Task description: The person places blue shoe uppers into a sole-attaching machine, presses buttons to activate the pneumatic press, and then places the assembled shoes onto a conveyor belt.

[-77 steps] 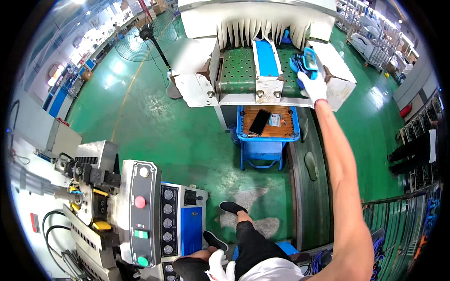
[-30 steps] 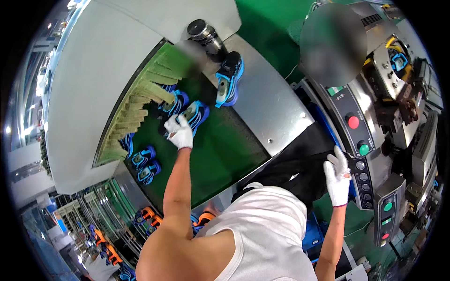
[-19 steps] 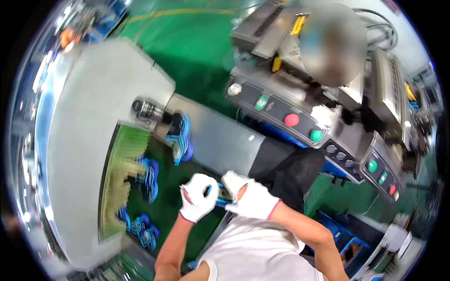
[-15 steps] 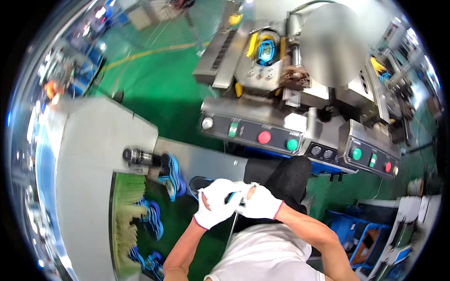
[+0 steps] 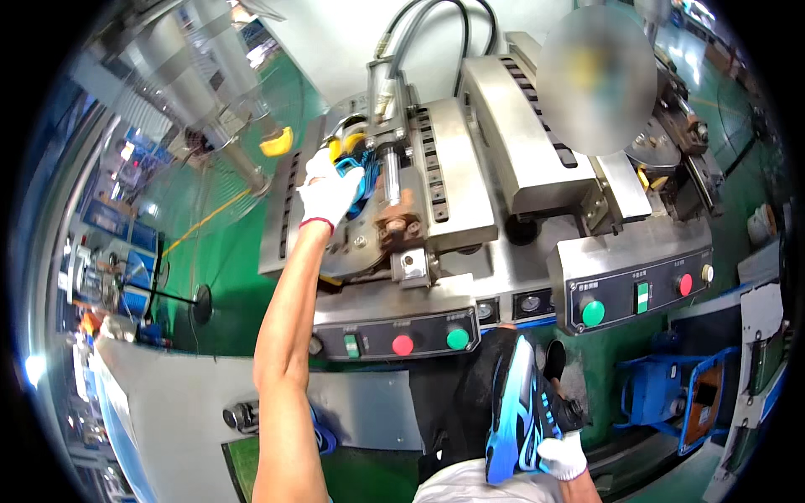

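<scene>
My left hand point(image 5: 329, 194), in a white glove, reaches far forward into the left station of a metal press machine. Its fingers close around a blue and black shoe point(image 5: 365, 183) seated there beside yellow pads; part of the shoe is hidden behind the glove. Down by my lap, my right hand point(image 5: 562, 457), gloved the same way, grips another shoe point(image 5: 511, 412), blue fading to pale at one end with black parts. This shoe stands on end in front of my dark trousers, sole edge facing left.
A control panel point(image 5: 394, 334) with green and red buttons fronts the left station; a second panel point(image 5: 637, 289) fronts the right one. A metal cylinder point(image 5: 392, 172) rises close beside my left hand. A blue stool point(image 5: 671, 394) stands at right, a grey bench point(image 5: 176, 394) at left.
My hands were together over my lap; now they are apart. The left has moved forward to the shoe in the press, and the right holds a shoe low down. The view has turned left.
</scene>
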Tool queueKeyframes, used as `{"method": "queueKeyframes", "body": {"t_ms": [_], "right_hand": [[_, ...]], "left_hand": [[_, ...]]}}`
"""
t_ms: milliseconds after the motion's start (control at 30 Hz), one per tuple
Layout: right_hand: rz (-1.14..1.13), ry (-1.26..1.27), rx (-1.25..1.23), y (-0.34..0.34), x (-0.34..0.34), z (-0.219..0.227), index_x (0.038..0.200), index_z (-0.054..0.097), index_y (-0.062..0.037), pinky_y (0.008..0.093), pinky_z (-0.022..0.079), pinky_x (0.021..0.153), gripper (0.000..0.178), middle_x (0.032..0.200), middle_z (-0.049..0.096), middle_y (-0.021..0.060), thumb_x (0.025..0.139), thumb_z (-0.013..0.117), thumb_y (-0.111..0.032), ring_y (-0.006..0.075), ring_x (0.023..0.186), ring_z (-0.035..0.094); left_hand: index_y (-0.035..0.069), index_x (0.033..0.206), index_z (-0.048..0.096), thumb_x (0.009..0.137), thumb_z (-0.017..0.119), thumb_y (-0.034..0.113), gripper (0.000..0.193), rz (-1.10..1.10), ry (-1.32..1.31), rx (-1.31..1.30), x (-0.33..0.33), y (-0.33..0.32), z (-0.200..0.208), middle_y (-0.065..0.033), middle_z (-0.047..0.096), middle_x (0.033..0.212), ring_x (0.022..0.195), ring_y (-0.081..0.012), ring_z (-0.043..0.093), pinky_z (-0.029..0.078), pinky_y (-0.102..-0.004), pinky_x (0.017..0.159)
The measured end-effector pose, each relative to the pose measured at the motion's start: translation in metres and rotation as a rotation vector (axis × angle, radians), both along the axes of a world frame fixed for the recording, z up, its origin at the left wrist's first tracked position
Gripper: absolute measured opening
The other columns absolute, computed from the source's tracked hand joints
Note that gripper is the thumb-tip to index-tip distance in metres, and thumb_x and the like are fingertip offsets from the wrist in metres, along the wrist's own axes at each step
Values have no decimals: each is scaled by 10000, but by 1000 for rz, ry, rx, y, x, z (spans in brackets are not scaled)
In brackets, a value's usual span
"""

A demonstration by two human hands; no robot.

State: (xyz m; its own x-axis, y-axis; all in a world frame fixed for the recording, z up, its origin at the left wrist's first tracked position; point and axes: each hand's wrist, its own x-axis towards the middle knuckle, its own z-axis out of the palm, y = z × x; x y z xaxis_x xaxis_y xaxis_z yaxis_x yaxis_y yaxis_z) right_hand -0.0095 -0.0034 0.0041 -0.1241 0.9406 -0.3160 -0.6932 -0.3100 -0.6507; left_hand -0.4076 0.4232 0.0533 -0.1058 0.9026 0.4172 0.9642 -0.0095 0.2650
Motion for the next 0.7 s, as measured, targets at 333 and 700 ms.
{"method": "queueKeyframes", "body": {"t_ms": [333,700], "right_hand": [[-86,-12,-246,8,5,5,1604,352,5,460,522,1111,1011,1493,571,148,727,844,-105,292,1319,607],[-114,-229,-22,75,-45,19,1451,506,-62,416,635,887,635,1193,712,121,862,710,61,257,1008,739]], "left_hand": [[-9,1356,559,774,786,555,841,153,146,-182,-29,83,6,-274,689,1270,1187,-394,676,517,-461,1040],[39,1305,582,776,851,91,596,11,-442,275,-64,-281,68,-125,632,1257,1107,-204,627,509,-362,1017]]}}
